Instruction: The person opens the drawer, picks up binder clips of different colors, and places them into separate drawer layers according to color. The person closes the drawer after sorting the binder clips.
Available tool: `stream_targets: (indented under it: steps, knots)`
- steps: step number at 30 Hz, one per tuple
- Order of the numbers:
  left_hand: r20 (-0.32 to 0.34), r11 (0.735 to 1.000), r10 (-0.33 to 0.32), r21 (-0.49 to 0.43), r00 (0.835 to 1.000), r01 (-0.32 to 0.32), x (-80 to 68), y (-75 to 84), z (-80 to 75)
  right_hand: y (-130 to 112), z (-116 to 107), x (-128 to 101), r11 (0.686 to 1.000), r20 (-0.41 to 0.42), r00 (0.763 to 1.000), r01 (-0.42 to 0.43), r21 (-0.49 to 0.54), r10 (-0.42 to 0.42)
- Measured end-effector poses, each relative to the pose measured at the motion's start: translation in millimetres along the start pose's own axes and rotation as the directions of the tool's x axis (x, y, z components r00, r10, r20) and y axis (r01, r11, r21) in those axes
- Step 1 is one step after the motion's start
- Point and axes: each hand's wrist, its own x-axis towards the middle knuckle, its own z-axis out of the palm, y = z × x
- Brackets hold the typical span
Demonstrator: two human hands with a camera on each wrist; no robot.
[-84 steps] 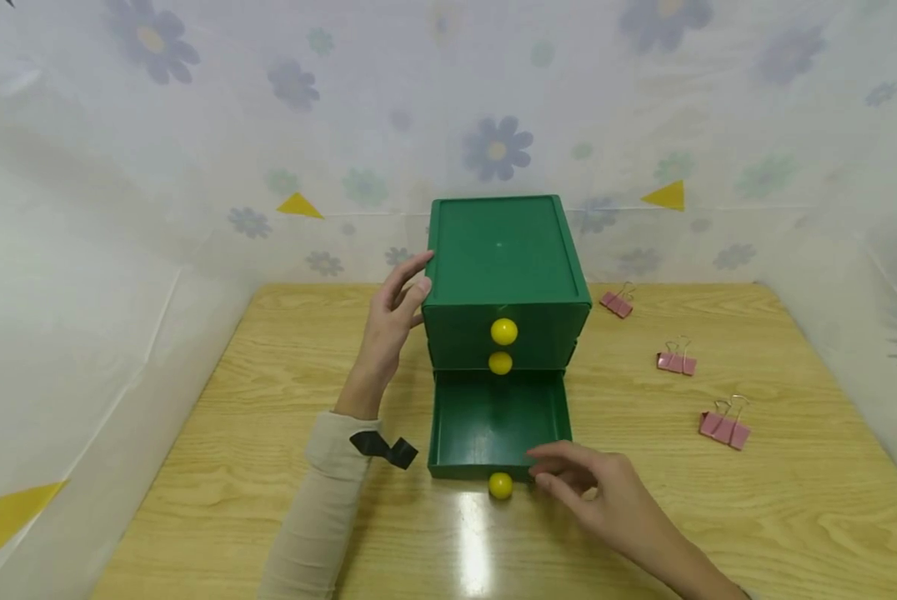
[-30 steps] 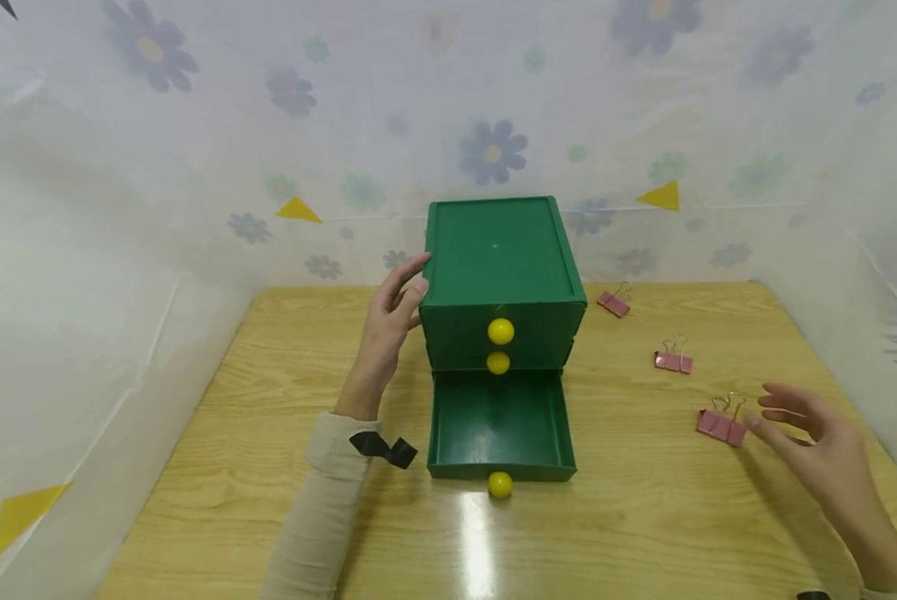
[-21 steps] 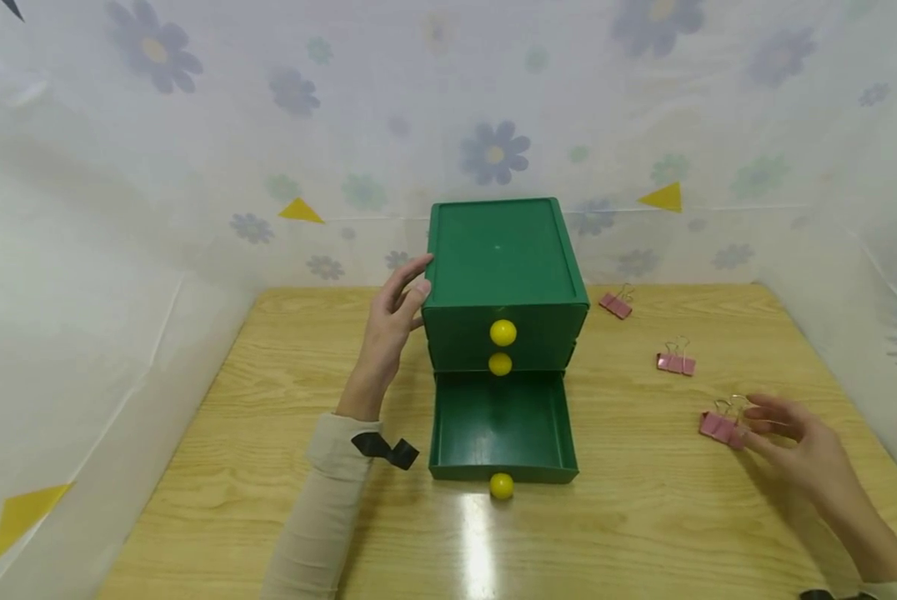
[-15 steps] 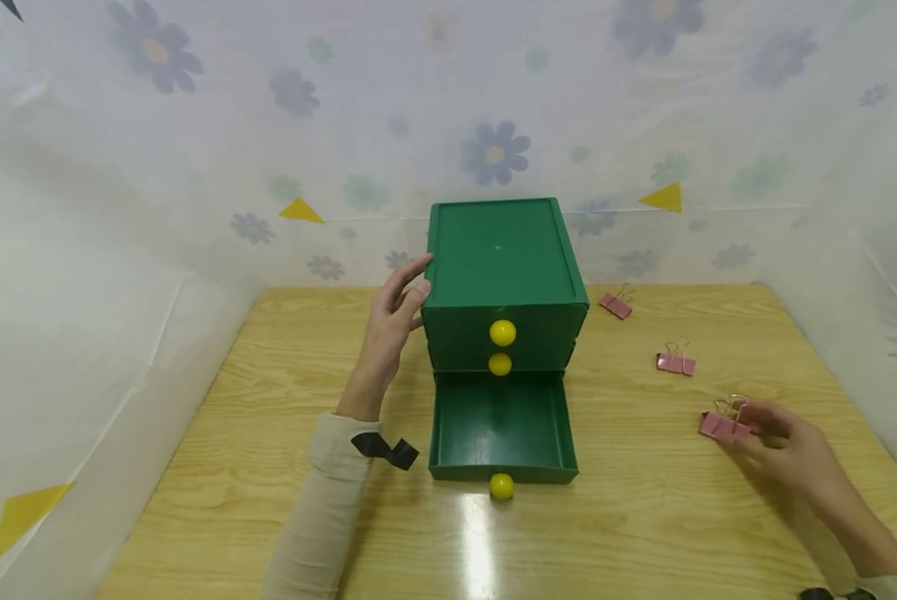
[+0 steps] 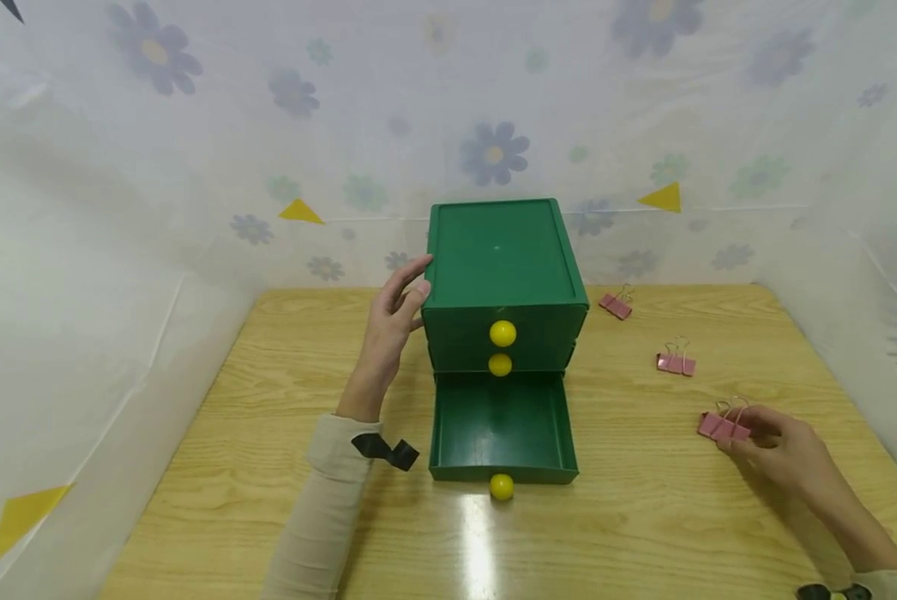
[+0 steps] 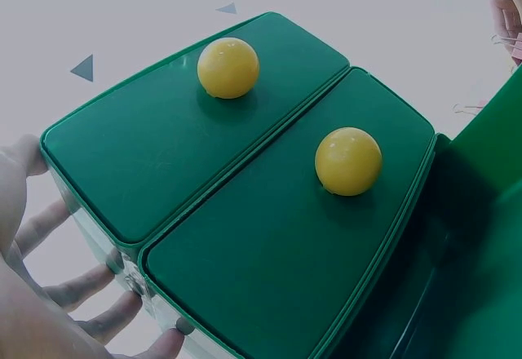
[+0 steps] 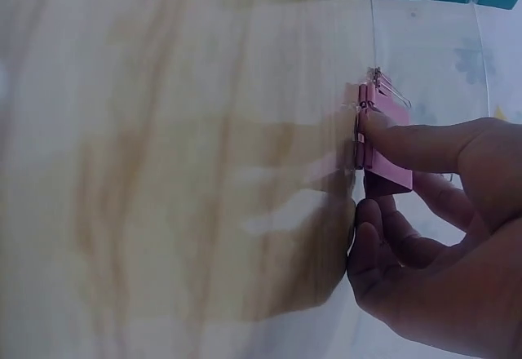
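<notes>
A green drawer cabinet point(image 5: 501, 254) with yellow ball knobs stands at the middle of the table. Its bottom drawer point(image 5: 501, 425) is pulled out and bare inside; the two drawers above are closed. My left hand point(image 5: 390, 321) rests against the cabinet's left side, fingers spread along the wall in the left wrist view. To the right, my right hand point(image 5: 786, 450) pinches the nearest pink binder clip point(image 5: 719, 427) between thumb and fingers, at the table surface. In the right wrist view the thumb lies on the pink clip point(image 7: 387, 130); some fingertips are hidden behind it.
Two more pink binder clips lie behind the held one, a middle clip point(image 5: 676, 363) and a far clip point(image 5: 616, 305). The wooden table point(image 5: 268, 500) is enclosed by white flowered sheeting point(image 5: 388, 100) at the back and sides.
My right hand has left the open drawer's front and moved right to the nearest binder clip, where its fingers have closed on the clip. The left hand and drawer stay put.
</notes>
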Motion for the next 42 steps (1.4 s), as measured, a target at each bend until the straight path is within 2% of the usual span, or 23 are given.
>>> stream_targets:
  steps: [5, 11, 20, 24, 29, 35, 42]
  knots:
    - [-0.001, 1.0, 0.002, -0.004, 1.0, -0.002, -0.3, -0.9, -0.4, -2, -1, 0, 1.0, 0.006, 1.0, 0.005, 0.01, -0.005]
    - [0.0, 1.0, 0.001, -0.008, 1.0, -0.001, -0.9, -2.0, -0.6, -6, -5, -4, 0.998, 0.022, 0.999, -0.049, 0.031, 0.049]
    - [0.001, 1.0, 0.004, -0.001, 1.0, -0.004, -0.7, -2.2, -0.3, -10, -10, -7, 0.987, -0.09, 0.995, 0.048, 0.152, -0.035]
    - [-0.001, 1.0, 0.009, 0.003, 1.0, -0.009, 0.2, -1.7, -0.4, -18, -11, -7, 0.983, -0.12, 0.991, 0.075, 0.17, -0.055]
    - [0.002, 1.0, 0.008, 0.006, 1.0, -0.008, 0.2, -1.8, -0.4, -28, -11, -6, 0.97, -0.126, 0.987, 0.125, 0.21, -0.1]
    - [0.003, 1.0, 0.006, 0.005, 1.0, -0.006, -0.1, -2.6, 0.3, -42, -8, -4, 0.939, -0.147, 0.976, 0.197, 0.281, -0.161]
    - [-0.002, 1.0, 0.006, 0.004, 1.0, -0.006, 0.2, -2.4, 0.5, -67, -8, -3, 0.935, -0.174, 0.971, 0.207, 0.289, -0.161]
